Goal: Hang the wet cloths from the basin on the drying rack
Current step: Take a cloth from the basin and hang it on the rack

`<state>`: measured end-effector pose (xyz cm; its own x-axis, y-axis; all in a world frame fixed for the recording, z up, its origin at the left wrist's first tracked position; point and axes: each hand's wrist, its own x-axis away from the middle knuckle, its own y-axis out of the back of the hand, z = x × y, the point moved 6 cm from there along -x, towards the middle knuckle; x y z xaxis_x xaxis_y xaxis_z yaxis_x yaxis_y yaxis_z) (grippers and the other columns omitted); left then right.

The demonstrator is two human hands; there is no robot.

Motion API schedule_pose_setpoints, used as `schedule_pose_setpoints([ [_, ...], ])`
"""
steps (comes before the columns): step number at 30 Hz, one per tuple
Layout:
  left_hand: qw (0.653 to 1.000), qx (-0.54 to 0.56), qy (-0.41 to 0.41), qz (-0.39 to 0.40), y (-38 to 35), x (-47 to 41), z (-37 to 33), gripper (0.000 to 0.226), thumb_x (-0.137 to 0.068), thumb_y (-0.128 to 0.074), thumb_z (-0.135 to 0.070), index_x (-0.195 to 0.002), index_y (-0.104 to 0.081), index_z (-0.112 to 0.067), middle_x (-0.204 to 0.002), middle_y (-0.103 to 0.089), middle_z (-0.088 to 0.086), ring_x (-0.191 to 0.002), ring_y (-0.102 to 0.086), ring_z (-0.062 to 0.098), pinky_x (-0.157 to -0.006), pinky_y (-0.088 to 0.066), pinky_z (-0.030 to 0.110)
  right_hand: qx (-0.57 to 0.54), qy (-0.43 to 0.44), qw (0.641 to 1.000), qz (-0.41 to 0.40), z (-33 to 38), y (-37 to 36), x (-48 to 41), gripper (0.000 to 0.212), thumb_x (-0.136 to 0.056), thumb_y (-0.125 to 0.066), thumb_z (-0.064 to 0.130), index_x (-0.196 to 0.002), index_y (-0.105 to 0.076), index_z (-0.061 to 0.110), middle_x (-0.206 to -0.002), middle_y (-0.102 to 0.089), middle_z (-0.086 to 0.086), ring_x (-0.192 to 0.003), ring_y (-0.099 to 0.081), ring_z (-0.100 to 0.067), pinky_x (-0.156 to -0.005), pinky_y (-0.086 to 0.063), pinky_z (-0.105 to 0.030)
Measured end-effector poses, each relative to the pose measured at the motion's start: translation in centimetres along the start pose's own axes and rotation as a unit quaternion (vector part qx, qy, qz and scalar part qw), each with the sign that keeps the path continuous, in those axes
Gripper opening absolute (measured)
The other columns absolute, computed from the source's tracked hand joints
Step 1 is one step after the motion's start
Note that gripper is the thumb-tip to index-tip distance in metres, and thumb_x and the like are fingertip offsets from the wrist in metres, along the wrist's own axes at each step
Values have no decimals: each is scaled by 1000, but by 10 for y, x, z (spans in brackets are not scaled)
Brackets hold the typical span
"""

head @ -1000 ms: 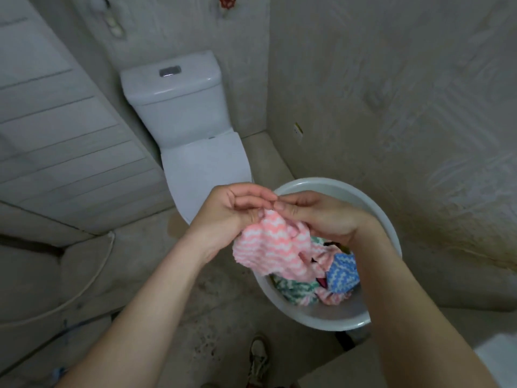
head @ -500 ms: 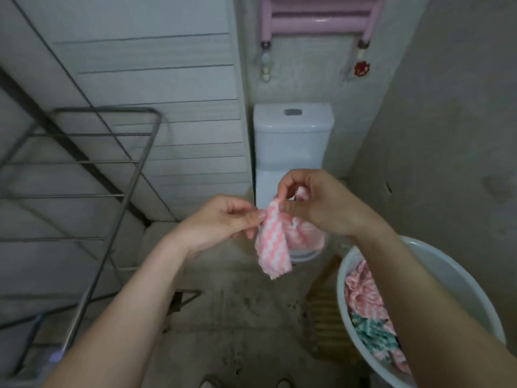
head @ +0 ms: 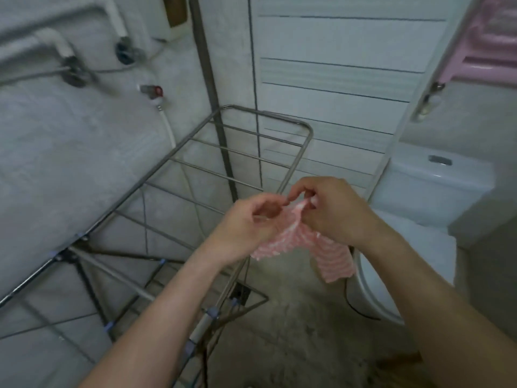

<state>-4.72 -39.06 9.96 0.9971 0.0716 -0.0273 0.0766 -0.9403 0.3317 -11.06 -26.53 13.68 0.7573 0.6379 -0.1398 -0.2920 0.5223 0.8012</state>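
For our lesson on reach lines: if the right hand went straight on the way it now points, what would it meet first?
Probably the rack: the right hand, pinching the cloth, points forward-left at its side rail, nothing showing between. Depth is unclear; the left hand lies beside that line.

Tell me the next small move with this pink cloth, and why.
The left hand and right hand pinch the cloth at its top edge, close together, so it hangs bunched; the rack beside them has bare rails. Probably draw the hands apart to spread it.

L hand (head: 246, 228), R hand (head: 330, 211), both pinching
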Motion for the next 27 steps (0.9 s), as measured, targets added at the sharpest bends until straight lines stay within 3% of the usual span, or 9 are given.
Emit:
schedule_pose_setpoints([
  [4,994,-28,-12,-100,55,12,22,18,-75,-77,-8,-89,-72,-19,-78,-70,-12,-71,-63,-1,-68,-49,15,47,34,995,77,36,-43,-29,11,-78,-70,26,-84,-61,25,-72,-55,11,-71,-55,-13,-64,-44,-31],
  [6,989,-29,-14,-147,85,20,28,22,-75,-74,0,-80,-72,-22,-70,-70,-15,-68,-64,-1,-67,-52,15,65,42,990,115,41,-58,-39,19,-79,-71,33,-76,-59,18,-74,-59,3,-72,-56,-17,-65,-44,-35],
  [11,988,-54,1,-143,143,32,42,34,-73,-68,9,-69,-58,-23,-76,-69,10,-71,-63,18,-69,-51,29,-35,26,983,177,50,-85,-53,19,-82,-71,30,-74,-67,14,-65,-59,9,-60,-52,-3,-60,-38,-22],
  [14,988,-91,40,-118,175,44,55,27,-76,-69,-2,-71,-54,-24,-54,-47,-9,-51,-41,6,-49,-34,18,-128,28,966,224,71,-102,-51,21,-87,-67,30,-66,-66,35,-56,-60,20,-53,-54,4,-59,-41,-14],
  [16,987,-102,65,-107,193,51,61,20,-80,-72,-14,-76,-56,-26,-54,-39,-6,-49,-34,9,-46,-28,20,-206,16,946,248,84,-109,-49,14,-89,-63,32,-78,-72,34,-62,-66,19,-58,-60,4,-64,-46,-15],
  [20,973,-165,136,-81,212,51,90,18,-77,-75,-30,-88,-66,-20,-75,-59,1,-64,-52,14,-61,-42,27,-281,-85,911,291,69,-140,-50,23,-90,-60,34,-97,-76,18,-82,-76,5,-68,-69,-3,-83,-52,-26],
  [23,950,-254,180,-8,199,38,138,18,-81,-72,-30,-90,-66,-16,-86,-65,-1,-83,-62,17,-70,-46,30,-172,-157,934,271,24,-179,-52,25,-94,-55,39,-93,-74,22,-74,-75,1,-73,-71,-12,-90,-51,-31],
  [25,942,-274,195,16,184,26,173,3,-87,-63,-23,-87,-61,-21,-86,-61,-6,-88,-61,17,-65,-41,23,-126,-187,943,244,0,-201,-52,30,-97,-51,33,-86,-72,15,-62,-72,-1,-60,-67,-10,-71,-48,-16],
  [27,940,-285,188,-6,173,14,198,11,-89,-56,-16,-93,-62,-23,-89,-60,-6,-91,-61,18,-66,-38,18,-72,-189,957,210,-13,-213,-56,38,-99,-49,27,-73,-69,8,-56,-67,0,-42,-54,-1,-48,-39,-9],
])
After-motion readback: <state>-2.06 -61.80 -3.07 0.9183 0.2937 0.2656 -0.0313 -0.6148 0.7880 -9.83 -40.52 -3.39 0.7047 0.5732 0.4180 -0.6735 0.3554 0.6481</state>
